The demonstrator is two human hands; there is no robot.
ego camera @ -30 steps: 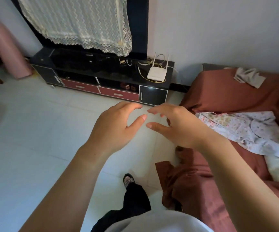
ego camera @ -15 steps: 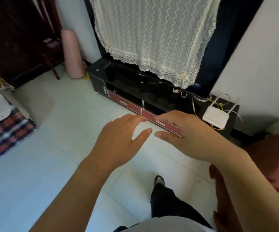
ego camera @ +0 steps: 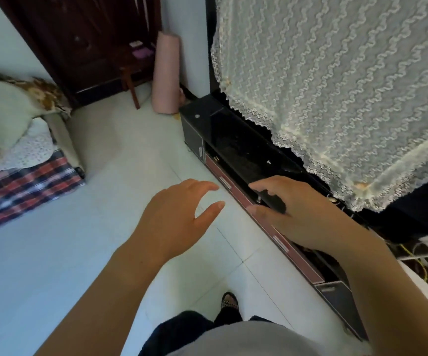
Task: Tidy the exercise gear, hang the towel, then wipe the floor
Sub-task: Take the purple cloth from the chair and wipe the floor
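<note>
Both hands are held out in front of me at waist height, empty. My left hand hovers over the pale tiled floor with fingers loosely spread. My right hand is over the front edge of the low black TV cabinet, fingers relaxed, thumb pointing left. A rolled pink exercise mat stands upright in the far corner, leaning on the wall beside the cabinet. No towel is visible in this view.
A lace cloth hangs over the screen above the cabinet. At left a checked blanket and white bedding lie on the floor. A dark wooden door and a stool leg stand at the back. Cables lie at right.
The view has swung left: the red sofa has left the frame, and the door, bedding and pink mat have come into view. Both hands stay raised and have drawn slightly apart.
</note>
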